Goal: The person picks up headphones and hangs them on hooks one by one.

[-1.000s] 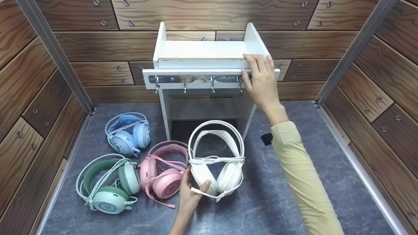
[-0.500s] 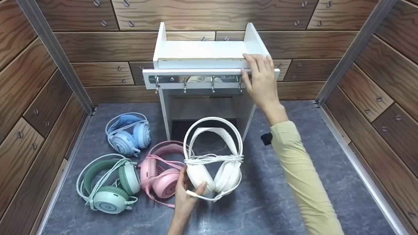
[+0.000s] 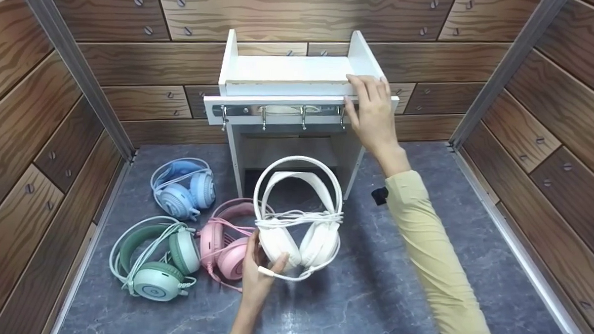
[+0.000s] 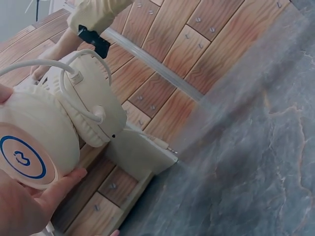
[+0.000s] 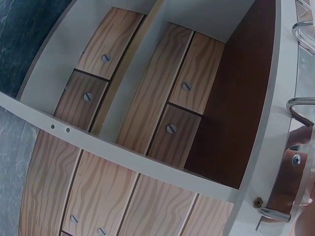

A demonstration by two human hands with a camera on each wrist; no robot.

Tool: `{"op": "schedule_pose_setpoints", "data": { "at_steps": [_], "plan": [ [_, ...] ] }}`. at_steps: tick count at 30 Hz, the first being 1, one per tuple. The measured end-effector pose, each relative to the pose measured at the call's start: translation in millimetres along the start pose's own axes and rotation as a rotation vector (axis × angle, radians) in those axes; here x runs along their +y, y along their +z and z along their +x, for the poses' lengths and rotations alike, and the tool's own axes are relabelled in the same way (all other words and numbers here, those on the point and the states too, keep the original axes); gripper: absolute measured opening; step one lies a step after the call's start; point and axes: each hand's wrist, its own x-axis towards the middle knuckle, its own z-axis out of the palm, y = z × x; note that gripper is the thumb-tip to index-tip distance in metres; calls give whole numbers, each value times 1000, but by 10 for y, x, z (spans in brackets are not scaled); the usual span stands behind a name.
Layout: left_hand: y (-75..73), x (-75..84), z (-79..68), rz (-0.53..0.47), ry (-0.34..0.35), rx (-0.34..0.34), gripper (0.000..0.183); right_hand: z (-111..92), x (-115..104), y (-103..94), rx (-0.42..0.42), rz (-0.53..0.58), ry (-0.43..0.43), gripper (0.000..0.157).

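A white headset (image 3: pixel 319 243), its cable wound across the middle, is held up in front of the white hook rack (image 3: pixel 293 68). My left hand (image 3: pixel 259 282) grips its left ear cup, thumb in front; the left wrist view shows the fingers around the round cup (image 4: pixel 24 152). At the rack's right end, my right hand (image 3: pixel 374 110) holds the upper edge, fingers over the top and thumb by the hook rail. Several metal hooks (image 3: pixel 303 116) line that rail, with nothing hanging from them. In the right wrist view, hooks (image 5: pixel 300 105) show at the right edge.
On the dark marbled floor to the left lie a blue headset (image 3: pixel 177 198), a green headset (image 3: pixel 157 280) and a pink headset (image 3: pixel 213 244), cables wound round them. Wood-patterned walls (image 3: pixel 292 19) enclose the space. Below the rail the rack has an open compartment (image 3: pixel 286 150).
My left hand has raised the white headset and brought it slightly left, so it covers more of the pink one. My right hand has stayed on the rack.
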Motion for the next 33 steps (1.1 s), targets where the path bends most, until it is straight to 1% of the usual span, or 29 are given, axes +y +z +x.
{"op": "schedule_pose_setpoints", "data": {
  "at_steps": [2, 9, 11, 19, 24, 33],
  "plan": [
    [-26, 18, 14, 5, 8, 4, 86, -1, 5, 2, 2, -3, -2, 44],
    [-126, 56, 82, -39, 49, 24, 82, 8, 7, 5, 16, -10, -16, 44],
    [-151, 59, 92, -29, 61, 30, 81, 10, 6, 6, 17, -9, -17, 44],
    [-243, 86, 121, 18, 65, 50, 83, -6, 2, 4, 7, -6, -12, 44],
    [-283, 102, 134, 49, 71, 76, 82, -5, -1, -1, 5, -9, -8, 44],
    [-385, 141, 139, 5, 76, 117, 86, -10, 4, 4, 8, -6, -9, 44]
  ]
}}
